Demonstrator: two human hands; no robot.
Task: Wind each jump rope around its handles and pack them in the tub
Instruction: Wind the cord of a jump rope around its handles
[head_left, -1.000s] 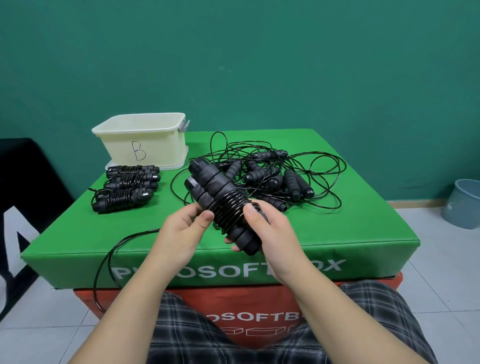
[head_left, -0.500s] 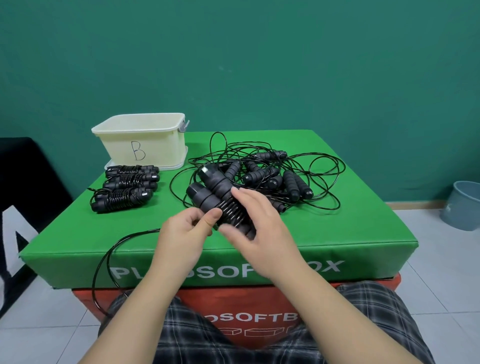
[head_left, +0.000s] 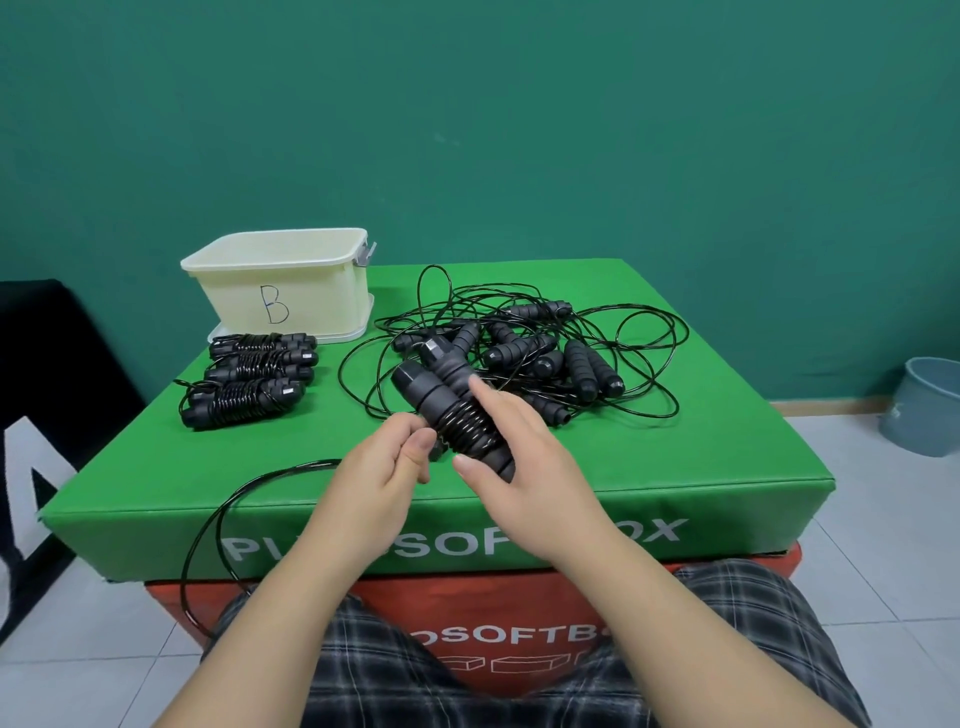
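Head cam only, so just 1 view here. Both hands are up over the near edge of the green foam box (head_left: 675, 457), working on the half-wound jump rope (head_left: 452, 402). Its 2 black handles are side by side, tilted up and away to the left, with cord coiled around the middle. The right hand (head_left: 524, 467) has it from the right side, thumb across the front near the lower end, index finger laid over the top of the coils, so it's curled around the bundle and holding it. The left hand (head_left: 384, 467) is pinching something between thumb and fingers right at the lower left edge of the coils; looks like the cord, but I can't tell for sure. The loose cord (head_left: 218, 525) loops off the front left of the box and hangs down.

Further back left, the cream tub (head_left: 291, 291) marked "B" sits near the far edge, with finished wound ropes (head_left: 249, 374) lying just in front of it. To the right is the tangled pile of unwound ropes (head_left: 540, 358). A grey bucket (head_left: 930, 405) is on the floor at far right.
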